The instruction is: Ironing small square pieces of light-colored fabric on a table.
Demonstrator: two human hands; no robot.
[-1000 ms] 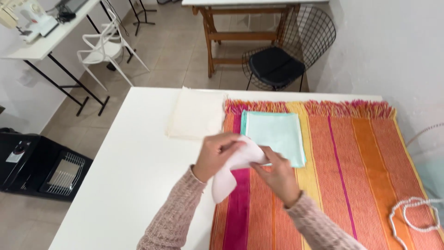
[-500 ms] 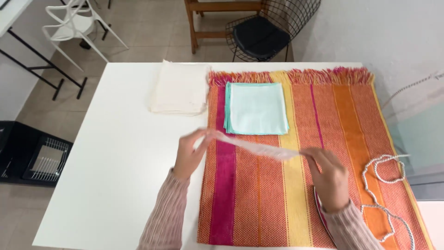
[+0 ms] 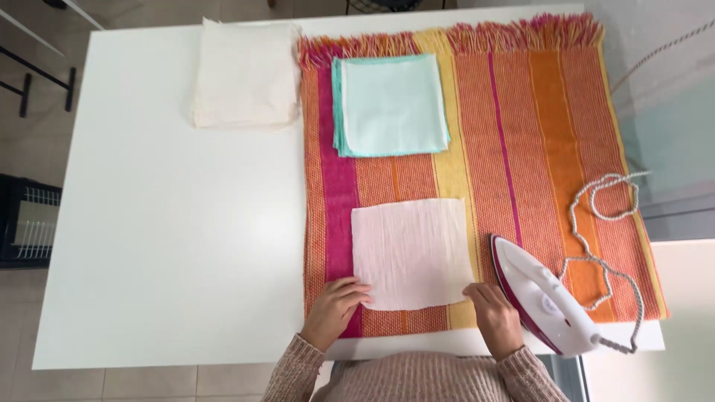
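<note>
A pale pink square cloth [image 3: 413, 251] lies flat on a striped orange, pink and yellow woven mat [image 3: 521, 149]. My left hand [image 3: 337, 307] presses its fingers on the cloth's near left corner. My right hand [image 3: 494, 316] rests at the near right corner, fingertips on the cloth's edge. Neither hand grips anything. A white and magenta iron [image 3: 540, 296] stands on the mat just right of my right hand, its braided cord [image 3: 603, 223] looping across the mat's right side.
A stack of mint-green folded cloths [image 3: 391, 104] sits at the mat's far end. A cream folded pile [image 3: 246, 73] lies on the white table [image 3: 164, 223] to the left. A black wire rack [image 3: 26, 223] stands on the floor far left.
The pink cloth, held stretched in the air between both hands, now lies spread flat on the mat. Both hands have come down to its near corners. The iron has come into view.
</note>
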